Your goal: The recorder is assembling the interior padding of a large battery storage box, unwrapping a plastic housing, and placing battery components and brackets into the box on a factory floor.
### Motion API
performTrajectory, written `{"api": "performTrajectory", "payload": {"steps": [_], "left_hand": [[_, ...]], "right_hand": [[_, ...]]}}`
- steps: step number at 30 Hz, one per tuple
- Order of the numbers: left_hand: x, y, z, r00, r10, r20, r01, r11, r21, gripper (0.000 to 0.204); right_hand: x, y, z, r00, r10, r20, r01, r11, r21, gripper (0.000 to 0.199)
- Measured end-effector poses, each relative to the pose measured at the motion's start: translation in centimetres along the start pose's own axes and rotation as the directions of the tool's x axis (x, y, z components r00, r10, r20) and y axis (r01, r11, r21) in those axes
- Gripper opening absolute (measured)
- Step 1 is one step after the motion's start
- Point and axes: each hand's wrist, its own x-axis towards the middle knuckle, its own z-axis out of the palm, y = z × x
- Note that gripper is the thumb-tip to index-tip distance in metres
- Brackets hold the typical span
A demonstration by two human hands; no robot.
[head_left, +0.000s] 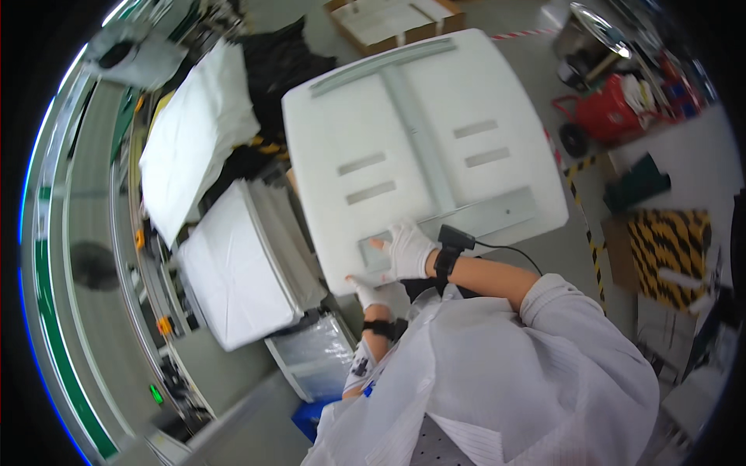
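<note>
A thick white foam block (486, 85) with rounded corners lies before me, its broad face up. Grey metal-looking strips form an I shape on it: one along the far edge, a middle strip (417, 132), and a near strip (497, 216). My gloved right hand (410, 248) lies on the near strip towards its left end, fingers stretched out and thumb apart. At the block's near left edge is my gloved left hand (371, 293), its thumb at the rim and its other fingers mostly hidden; it seems to grip the edge.
To the left stand a white wrapped stack (241, 272) and a white bag-like cover (198, 140), beside a conveyor line (128, 256). A clear-sided bin (315, 357) is near my left arm. Right are a red wheeled machine (610, 109) and a striped box (668, 252). Beyond lies an open carton (396, 39).
</note>
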Motion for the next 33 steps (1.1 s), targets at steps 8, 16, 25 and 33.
{"api": "performTrajectory", "payload": {"steps": [8, 16, 25, 33], "left_hand": [[-1.6, -4.2, 6.8, 0.815, -0.398, 0.422, -0.530, -0.214, 0.821, 0.056], [0.6, -23.3, 19.6, 0.134, -0.622, 0.772, -0.601, -0.670, -0.435, 0.050], [1.5, -24.6, 20.9, 0.100, -0.735, 0.671, -0.675, -0.545, -0.497, 0.034], [3.5, -22.3, 19.3, 0.287, -0.770, 0.569, -0.679, -0.583, -0.447, 0.042]], "right_hand": [[-16.1, 13.8, 9.8, -0.007, 0.885, -0.466, -0.323, 0.439, 0.839, 0.079], [-18.0, 20.0, 14.2, 0.482, 0.834, 0.271, 0.718, -0.552, 0.423, 0.066], [-15.6, 24.0, 14.6, 0.318, 0.867, 0.384, 0.818, -0.455, 0.351, 0.067], [-16.1, 24.2, 15.3, 0.340, 0.857, 0.387, 0.764, -0.492, 0.417, 0.070]]}}
